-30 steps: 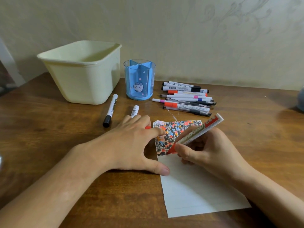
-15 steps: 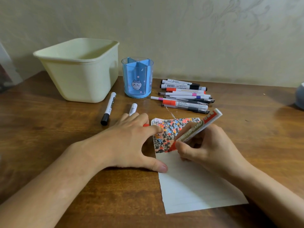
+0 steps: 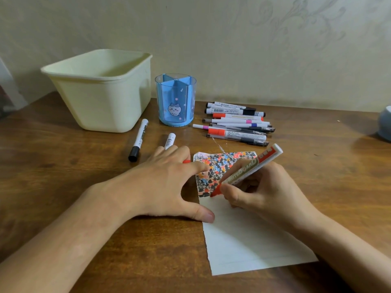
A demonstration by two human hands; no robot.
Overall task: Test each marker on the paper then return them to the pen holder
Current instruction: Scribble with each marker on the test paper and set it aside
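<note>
Red-tipped marker (image 3: 246,171) being pinched in right hand (image 3: 266,191), left hand (image 3: 160,185) lying flat pinning paper (image 3: 249,240), risking tearing under hard pressing.

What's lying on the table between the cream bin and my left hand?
In the head view, a black-capped marker and a shorter white marker lie on the table between the cream bin and the left hand.

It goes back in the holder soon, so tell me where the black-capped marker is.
In the head view, the black-capped marker lies on the table left of centre, between the cream bin and the left hand.
</note>
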